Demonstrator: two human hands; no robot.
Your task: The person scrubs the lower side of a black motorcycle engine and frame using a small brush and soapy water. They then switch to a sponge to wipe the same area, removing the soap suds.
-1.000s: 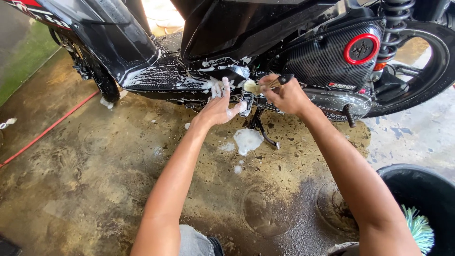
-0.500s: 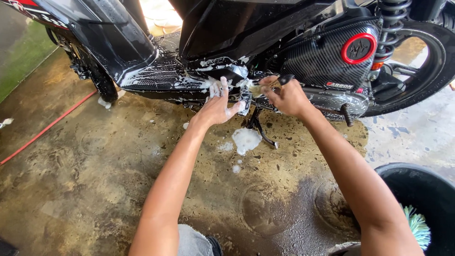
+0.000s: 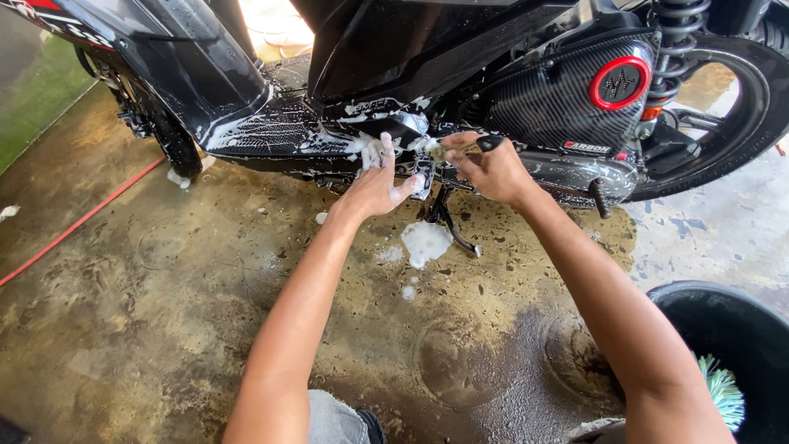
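Overhead, a black motor scooter with glossy panels (image 3: 394,49), parked across the top of the view on wet, stained concrete floor (image 3: 148,312); white suds streaking its ribbed footboard. To the right, a carbon-patterned engine cover with a red ring (image 3: 567,90), and beyond it a black rear wheel (image 3: 752,107). Lower right, a round black bucket (image 3: 723,329) with a teal-fringed wash mitt (image 3: 723,390) poking out. Along the left, a thin red hose (image 3: 82,220) lying slantwise on the floor, well apart from the arms. Under the scooter, a black side stand (image 3: 448,222) touching the floor, with a white blob of foam (image 3: 426,242) just beside it. Reaching in from below, left hand (image 3: 376,185), fingers spread and sudsy, pressed flat against the soapy underside near the footboard edge. Just beside it, right hand (image 3: 491,168), fingers curled tight around a small black-handled brush (image 3: 464,148), bristle end foamy and pushed against the lower engine area between the two hands.
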